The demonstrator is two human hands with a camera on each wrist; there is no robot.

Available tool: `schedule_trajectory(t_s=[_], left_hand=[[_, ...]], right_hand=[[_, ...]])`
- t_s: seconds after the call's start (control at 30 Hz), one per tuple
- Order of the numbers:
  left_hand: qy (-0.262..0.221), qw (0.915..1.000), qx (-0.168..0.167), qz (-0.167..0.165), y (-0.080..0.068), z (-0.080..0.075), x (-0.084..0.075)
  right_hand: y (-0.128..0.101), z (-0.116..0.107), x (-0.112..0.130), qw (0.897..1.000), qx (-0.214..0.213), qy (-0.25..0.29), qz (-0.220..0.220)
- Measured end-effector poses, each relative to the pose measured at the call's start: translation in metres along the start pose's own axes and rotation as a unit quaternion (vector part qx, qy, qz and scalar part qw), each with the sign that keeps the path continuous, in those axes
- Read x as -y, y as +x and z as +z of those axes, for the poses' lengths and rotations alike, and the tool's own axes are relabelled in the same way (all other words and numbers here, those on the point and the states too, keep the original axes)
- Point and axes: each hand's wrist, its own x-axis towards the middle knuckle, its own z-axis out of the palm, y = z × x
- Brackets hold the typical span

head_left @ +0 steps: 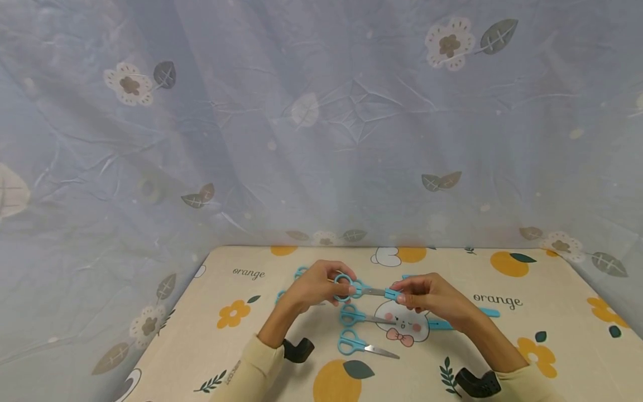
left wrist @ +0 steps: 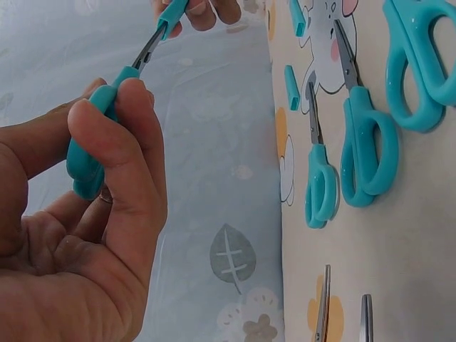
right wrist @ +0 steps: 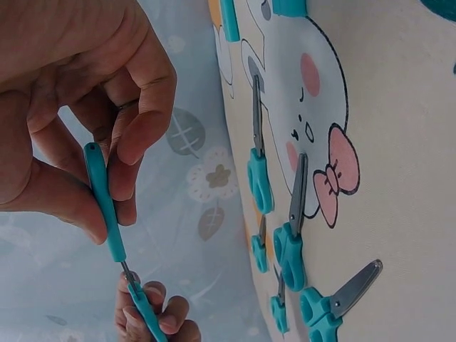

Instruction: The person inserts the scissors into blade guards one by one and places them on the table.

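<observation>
Presently, the left hand is curling its fingers around the handle of the blue scissors, held above the surface near its middle. The right hand is pinching the blue blade cap on the tip. Two more scissors are lying nearer. Printed cloth is reading "orange".

A wrinkled pale-blue fabric backdrop printed with white flowers and grey leaves is hanging behind and beside the table, draping past its far edge. A cream tablecloth printed with oranges, yellow flowers and a cartoon bunny is covering the tabletop under soft, even light.
</observation>
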Motion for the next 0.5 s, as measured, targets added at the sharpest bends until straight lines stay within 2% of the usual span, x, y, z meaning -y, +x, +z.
schedule_trajectory(t_s=[0.23,0.5], left_hand=[[-0.011,0.9999,0.005,-0.007,0.0035,0.0035,0.0003],[-0.029,0.9994,0.016,-0.013,0.0044,0.0045,-0.0031]], right_hand=[[0.0038,0.0006,-0.0019,1.000,0.003,-0.015,-0.006],[0.0033,0.0000,0.0015,1.000,0.011,-0.009,-0.011]])
